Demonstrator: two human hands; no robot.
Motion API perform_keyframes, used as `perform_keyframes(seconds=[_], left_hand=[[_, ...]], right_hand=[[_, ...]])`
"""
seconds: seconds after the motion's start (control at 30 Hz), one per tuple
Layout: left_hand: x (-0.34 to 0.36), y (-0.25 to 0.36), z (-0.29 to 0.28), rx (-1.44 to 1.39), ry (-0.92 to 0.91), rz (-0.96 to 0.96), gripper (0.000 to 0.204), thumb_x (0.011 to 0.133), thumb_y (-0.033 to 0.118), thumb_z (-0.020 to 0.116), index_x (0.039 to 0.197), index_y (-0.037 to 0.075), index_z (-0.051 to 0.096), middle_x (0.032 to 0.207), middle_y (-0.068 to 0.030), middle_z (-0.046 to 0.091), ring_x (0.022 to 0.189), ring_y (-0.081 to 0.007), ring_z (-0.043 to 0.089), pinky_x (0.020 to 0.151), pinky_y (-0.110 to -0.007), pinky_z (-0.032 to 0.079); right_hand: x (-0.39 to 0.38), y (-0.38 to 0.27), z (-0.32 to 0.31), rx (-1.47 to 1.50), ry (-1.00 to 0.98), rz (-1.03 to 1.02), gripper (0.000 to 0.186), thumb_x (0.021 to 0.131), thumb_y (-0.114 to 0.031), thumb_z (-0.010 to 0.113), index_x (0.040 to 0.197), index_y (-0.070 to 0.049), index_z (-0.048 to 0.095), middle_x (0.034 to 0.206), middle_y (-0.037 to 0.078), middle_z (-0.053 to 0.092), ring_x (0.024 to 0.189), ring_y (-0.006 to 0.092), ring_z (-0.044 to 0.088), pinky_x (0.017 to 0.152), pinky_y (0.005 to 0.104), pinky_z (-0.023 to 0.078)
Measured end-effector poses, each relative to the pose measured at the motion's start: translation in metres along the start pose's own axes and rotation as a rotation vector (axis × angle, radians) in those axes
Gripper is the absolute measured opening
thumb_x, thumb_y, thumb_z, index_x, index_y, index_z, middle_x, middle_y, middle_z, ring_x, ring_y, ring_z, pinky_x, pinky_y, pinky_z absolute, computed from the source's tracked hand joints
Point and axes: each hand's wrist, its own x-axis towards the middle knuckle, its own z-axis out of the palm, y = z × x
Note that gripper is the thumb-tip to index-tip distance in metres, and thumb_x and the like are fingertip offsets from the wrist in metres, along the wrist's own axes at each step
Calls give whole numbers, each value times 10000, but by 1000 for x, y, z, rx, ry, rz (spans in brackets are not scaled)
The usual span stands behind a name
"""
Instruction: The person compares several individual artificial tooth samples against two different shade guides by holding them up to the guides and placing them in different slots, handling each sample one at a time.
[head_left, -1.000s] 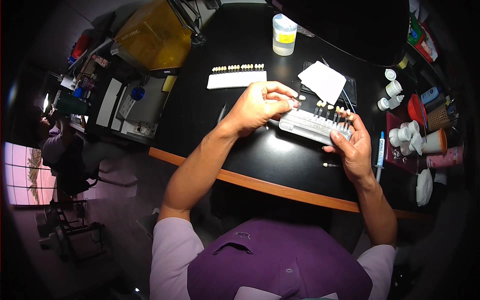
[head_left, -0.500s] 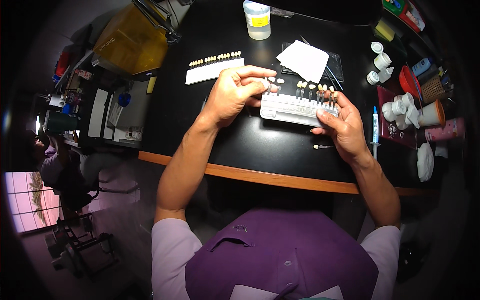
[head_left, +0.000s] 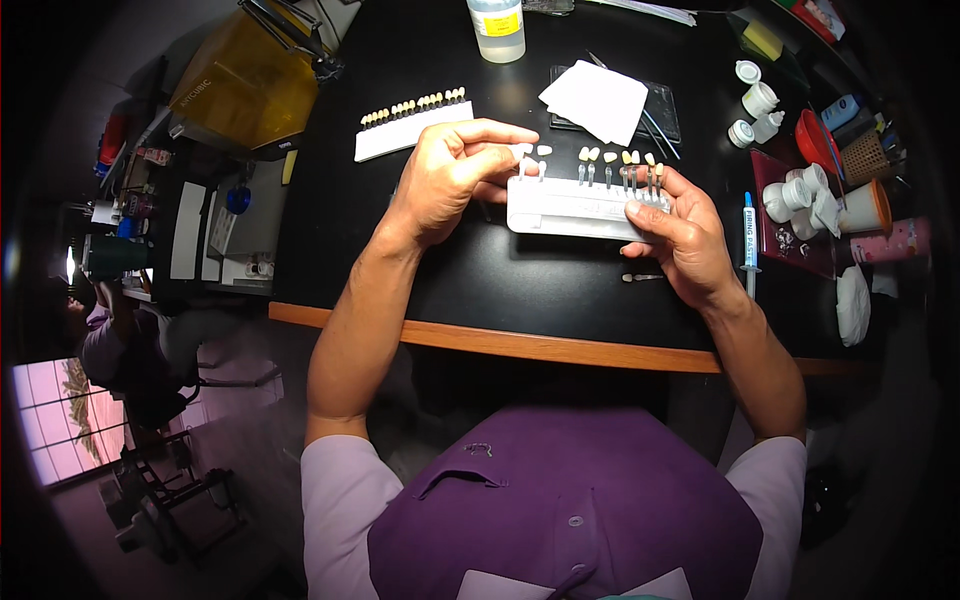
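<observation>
My right hand grips the right end of a clear-white tooth shade guide holder, thumb on its front and fingers behind. Several tooth-coloured shade tabs stand upright along its top, with a gap toward the left. At the holder's left end, my left hand is closed in a pinch around a shade tab, its thumb and index finger at the tab. Just right of those fingertips another tab shows. A loose shade tab lies on the black table below the holder.
A second, white shade guide full of tabs lies at the back left. Behind stand a clear bottle and white paper sheets on a dark case. A blue-white syringe and small white jars are at right.
The whole view has shifted slightly. The holder sits a little more level, with my left fingers still at its left end and my right hand still gripping its right end.
</observation>
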Motion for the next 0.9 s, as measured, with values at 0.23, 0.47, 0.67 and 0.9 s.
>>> perform_keyframes(seconds=[0.23,0.47,0.67,0.9], left_hand=[[0,0,0,141,14,39,184,978,109,689,1097,-26,728,957,-132,771,890,-157,761,689,-251,631],[-1,1,4,129,32,70,172,979,99,688,1092,-24,726,952,-132,768,898,-158,760,676,-258,630],[-3,1,4,87,24,69,166,981,90,682,1098,-23,718,961,-137,767,900,-162,760,677,-264,635],[0,-10,8,139,112,155,155,980,75,687,1086,-35,715,929,-143,766,877,-146,757,698,-251,630]], right_hand=[[0,4,-2,-29,-5,-38,335,963,-47,665,1261,33,534,1067,109,676,892,104,690,661,225,640],[-1,2,0,-80,-17,-99,363,967,-45,659,1291,57,530,1086,123,673,905,102,685,658,217,637],[-2,-1,1,-69,-25,-78,362,969,-33,652,1297,59,527,1088,128,675,907,100,684,659,211,636],[-2,2,1,-112,-3,-114,329,980,-17,640,1278,44,516,1072,109,662,883,89,679,650,212,643]])
